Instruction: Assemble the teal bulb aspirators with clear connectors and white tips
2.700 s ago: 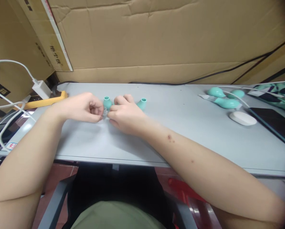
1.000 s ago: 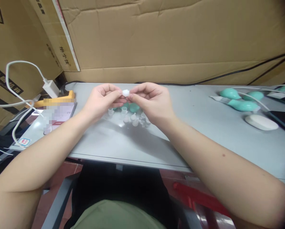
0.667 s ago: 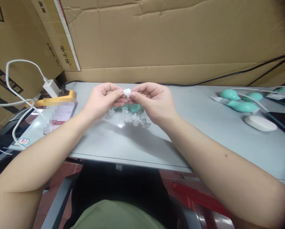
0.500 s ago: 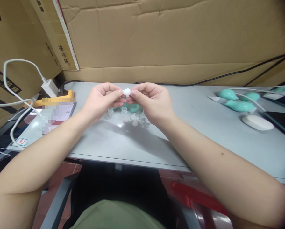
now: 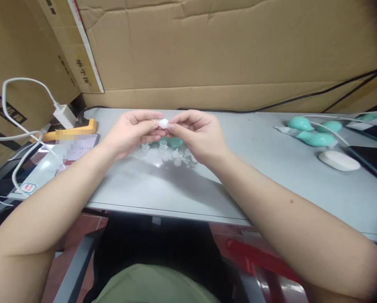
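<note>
Fingertip work above the bench [image 5: 131,185]: the left hand [image 5: 128,132] and right hand [image 5: 202,134] pinch a small white piece [image 5: 163,123] between them, over scattered translucent pieces [image 5: 163,146]; apparent step, fitting or adjusting; the next move probably calls for steady, opposed grips

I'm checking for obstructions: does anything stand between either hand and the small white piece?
Nothing visible does: the left hand and right hand both pinch the small white piece directly. The small translucent parts and teal pieces sit on the desk, lower in the picture, not in between.
</note>
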Motion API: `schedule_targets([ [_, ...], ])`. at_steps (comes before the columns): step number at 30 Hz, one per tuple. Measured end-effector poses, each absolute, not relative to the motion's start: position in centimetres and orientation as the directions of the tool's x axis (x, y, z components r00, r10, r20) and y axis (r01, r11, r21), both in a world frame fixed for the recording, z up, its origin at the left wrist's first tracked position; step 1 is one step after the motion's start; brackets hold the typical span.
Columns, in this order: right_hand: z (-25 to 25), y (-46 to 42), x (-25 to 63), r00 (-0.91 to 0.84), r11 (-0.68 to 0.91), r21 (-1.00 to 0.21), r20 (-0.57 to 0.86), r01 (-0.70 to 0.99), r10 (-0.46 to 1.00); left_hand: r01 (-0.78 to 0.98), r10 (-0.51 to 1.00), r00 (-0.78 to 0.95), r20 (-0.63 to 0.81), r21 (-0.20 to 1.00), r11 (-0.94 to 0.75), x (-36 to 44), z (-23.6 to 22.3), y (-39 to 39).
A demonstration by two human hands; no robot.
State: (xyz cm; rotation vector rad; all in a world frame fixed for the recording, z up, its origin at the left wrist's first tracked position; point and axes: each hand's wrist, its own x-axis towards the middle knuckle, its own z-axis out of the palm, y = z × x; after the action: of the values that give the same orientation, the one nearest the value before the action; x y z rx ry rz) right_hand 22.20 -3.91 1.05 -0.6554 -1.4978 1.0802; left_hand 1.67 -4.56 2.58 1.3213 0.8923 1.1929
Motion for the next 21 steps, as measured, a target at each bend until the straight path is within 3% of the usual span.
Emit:
schedule_targets([
  [5,1.26,-3.55,22.59,-0.289,0.361,-0.901,0.422,-0.242,0.859,-0.081,0.938,0.261,0.228,0.973,-0.214,1.35,2.46,-4.55],
  [11,1.25,-3.21,23.14,-0.394,0.306,-0.928,0.367,-0.211,0.842,-0.044,0.929,0.264,0.259,0.966,-0.256,1.01,2.42,-4.48],
  [21,1.10,-3.12,23.17,-0.392,0.266,-0.943,0.325,-0.198,0.861,0.029,0.927,0.263,0.266,0.959,-0.284,0.77,2.86,-4.78],
])
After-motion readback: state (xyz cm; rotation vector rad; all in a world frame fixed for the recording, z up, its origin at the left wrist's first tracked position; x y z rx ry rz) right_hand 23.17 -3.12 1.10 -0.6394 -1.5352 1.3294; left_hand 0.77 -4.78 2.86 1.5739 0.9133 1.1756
